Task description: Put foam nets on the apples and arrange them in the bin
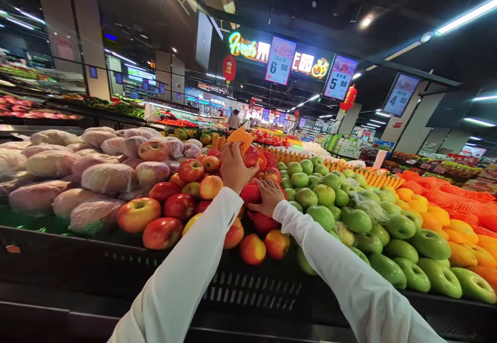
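Head view: from where I sit, I look down past 2 white sleeves onto a display stand (171, 273) heaped with fruit. My left grip (235, 169) is curled closed around a red apple (250, 157), raised just above the pile, with the fruit's side showing to the right of the fingers. An orange wrapper (240, 138) sticks up from the top of that grip, against the apple; I can't make out how far down it reaches. My right grip (267, 197) lies lower and to the right, its fingers part spread and bent over a red-netted fruit (250, 193). They touch the netting, but I can't tell whether they are clamped on it or only resting there. More red netting (262, 223) shows just below that palm.

Around and left of the grips lie loose red and yellow apples (180, 207), and at the near edge 2 small orange-red ones sit side by side. Further left are pale pink fruits in clear wrap (108, 177). To the right of my right grip rises a bank of green apples (324, 218), with a crumpled clear bag (367, 206) on it, then oranges (438, 216) at the far right. Overhead hang price signs (280, 60), the nearest pair reading 6.98 and 5.98.
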